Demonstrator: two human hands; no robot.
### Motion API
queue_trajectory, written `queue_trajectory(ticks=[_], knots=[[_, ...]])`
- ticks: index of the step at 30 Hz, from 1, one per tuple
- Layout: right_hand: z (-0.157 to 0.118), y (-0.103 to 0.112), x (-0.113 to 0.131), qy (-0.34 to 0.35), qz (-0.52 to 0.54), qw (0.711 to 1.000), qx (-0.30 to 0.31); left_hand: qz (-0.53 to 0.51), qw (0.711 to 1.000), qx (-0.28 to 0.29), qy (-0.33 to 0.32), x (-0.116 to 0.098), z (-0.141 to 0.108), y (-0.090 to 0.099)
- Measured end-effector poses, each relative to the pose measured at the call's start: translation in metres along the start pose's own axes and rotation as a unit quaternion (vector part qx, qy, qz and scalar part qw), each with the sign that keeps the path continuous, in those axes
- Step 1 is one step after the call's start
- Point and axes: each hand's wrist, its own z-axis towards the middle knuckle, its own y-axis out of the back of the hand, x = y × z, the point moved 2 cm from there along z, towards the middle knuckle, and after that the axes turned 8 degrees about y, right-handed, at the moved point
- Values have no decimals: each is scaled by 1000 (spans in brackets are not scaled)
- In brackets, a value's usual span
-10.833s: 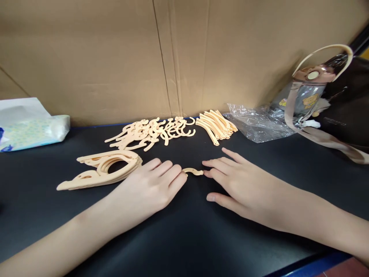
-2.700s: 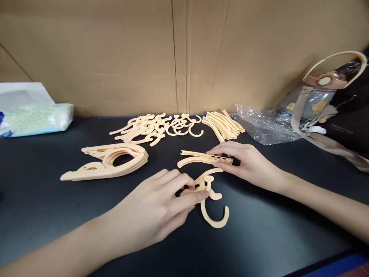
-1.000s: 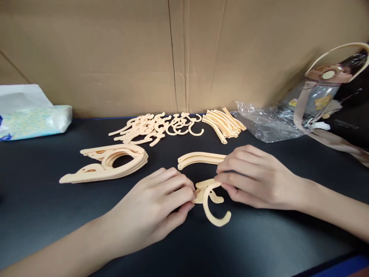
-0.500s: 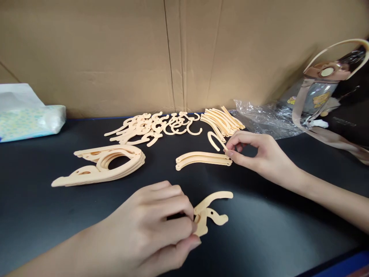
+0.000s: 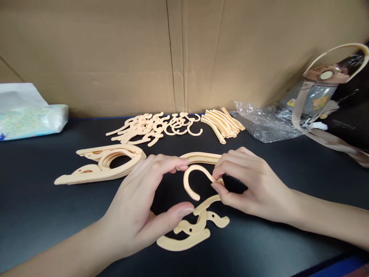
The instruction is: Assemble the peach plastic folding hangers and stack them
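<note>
A cream plastic hook (image 5: 190,181) is pinched at its straight end by my right hand (image 5: 245,182), its curved end pointing left. My left hand (image 5: 144,204) is spread around the curve, thumb and fingers apart, fingertips beside the top of the hook. Below both hands, several joined cream pieces (image 5: 198,225) lie on the black table, partly overlapping. Two curved arms (image 5: 201,157) lie side by side just behind, partly covered by my right fingers. To the left rests a stack of assembled folded hangers (image 5: 100,169), partly behind my left hand.
Loose cream pieces (image 5: 141,129), hooks (image 5: 178,123) and a pile of arms (image 5: 223,123) lie along the back. A tissue pack (image 5: 34,119) is at left. Clear plastic wrap (image 5: 265,121) and a strapped bottle (image 5: 319,94) stand at right, before a cardboard wall (image 5: 115,57).
My right hand has brought the hook nearer and to the left, turning it. My left hand has let go of the joined pieces, moved up and opened beside the hook.
</note>
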Motion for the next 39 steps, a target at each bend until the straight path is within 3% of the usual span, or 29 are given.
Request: queue_trajectory(ticks=[9,14,18,25,31,35,39], knots=[[-2,-6,10,50,-13,999,-8,-33,998,24,47,0,1,-11],[-2,-5,1,6,79,995,55,-37,992,46,112,8,3,-12],[-3,-2,-11,16,31,998,51,14,992,46,114,14,3,-10],[-5,0,-26,30,-115,990,76,122,990,42,54,20,5,-8],[-4,9,-23,35,-140,989,32,130,991,33,24,11,6,-6],[-5,6,-23,54,-120,990,52,101,990,86,-45,5,4,-5],[-5,0,-23,65,-107,990,72,75,988,128,-46,9,5,-5]])
